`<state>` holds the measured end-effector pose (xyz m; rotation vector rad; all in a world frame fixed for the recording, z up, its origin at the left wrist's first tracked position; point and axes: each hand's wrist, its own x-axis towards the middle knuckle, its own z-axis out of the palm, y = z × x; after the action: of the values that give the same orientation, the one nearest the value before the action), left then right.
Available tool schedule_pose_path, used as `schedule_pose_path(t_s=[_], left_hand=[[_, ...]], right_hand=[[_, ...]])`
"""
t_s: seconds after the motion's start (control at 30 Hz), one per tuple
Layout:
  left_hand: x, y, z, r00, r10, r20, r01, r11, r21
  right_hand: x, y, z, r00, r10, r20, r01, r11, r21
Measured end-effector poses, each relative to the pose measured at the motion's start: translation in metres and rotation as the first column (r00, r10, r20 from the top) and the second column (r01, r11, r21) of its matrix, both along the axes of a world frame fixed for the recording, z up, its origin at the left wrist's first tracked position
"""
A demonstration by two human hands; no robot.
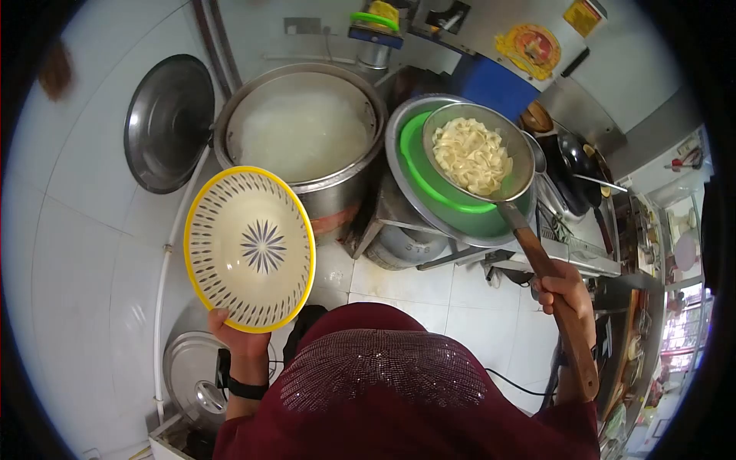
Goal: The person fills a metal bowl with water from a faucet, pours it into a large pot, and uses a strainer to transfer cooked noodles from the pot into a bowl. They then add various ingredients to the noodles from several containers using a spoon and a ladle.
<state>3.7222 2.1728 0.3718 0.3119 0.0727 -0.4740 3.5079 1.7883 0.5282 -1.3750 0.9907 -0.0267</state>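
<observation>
My left hand [236, 335] grips the lower rim of a cream bowl [222, 253] with a yellow edge and a blue star pattern. Nothing lies inside the bowl, which is tilted toward me. In my right hand [566, 291] is the wooden handle of a strainer [527, 172] that holds wide pale noodles [471, 156]. The strainer is over a green basin [412, 153], which sits in a large metal basin [395, 134]. Steam rises from a big metal pot [337, 184] of cloudy liquid, left of the basins.
A dark round lid [169, 123] hangs on the left wall, and a silver lid [184, 372] is low on the left. Under the basins stands a gas cylinder [405, 247] by a metal stand. A black wok [571, 169] and utensils are at the right.
</observation>
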Motion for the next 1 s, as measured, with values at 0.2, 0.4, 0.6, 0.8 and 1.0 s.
schedule_pose_path(t_s=[0.2,0.4,0.6,0.8,1.0], left_hand=[[0.007,0.009,-0.026,0.994,0.093,-0.049,-0.094,0.996,-0.012],[0.024,0.022,-0.04,0.98,0.198,-0.023,-0.196,0.979,0.057],[0.037,0.032,-0.062,0.959,0.251,-0.133,-0.248,0.968,0.039],[0.043,0.035,-0.082,0.927,0.304,-0.22,-0.304,0.952,0.035],[0.052,0.038,-0.088,0.895,0.368,-0.253,-0.356,0.93,0.092]], right_hand=[[0.031,0.019,0.007,0.999,0.018,0.031,-0.018,1.0,-0.003],[0.104,0.02,-0.003,0.963,0.226,0.147,-0.247,0.959,0.139],[0.208,0.001,-0.052,0.987,0.034,0.159,-0.139,0.691,0.709],[0.297,-0.001,-0.087,0.907,0.363,-0.215,-0.227,0.849,0.477],[0.335,-0.029,-0.229,0.833,0.546,-0.087,-0.406,0.71,0.576]])
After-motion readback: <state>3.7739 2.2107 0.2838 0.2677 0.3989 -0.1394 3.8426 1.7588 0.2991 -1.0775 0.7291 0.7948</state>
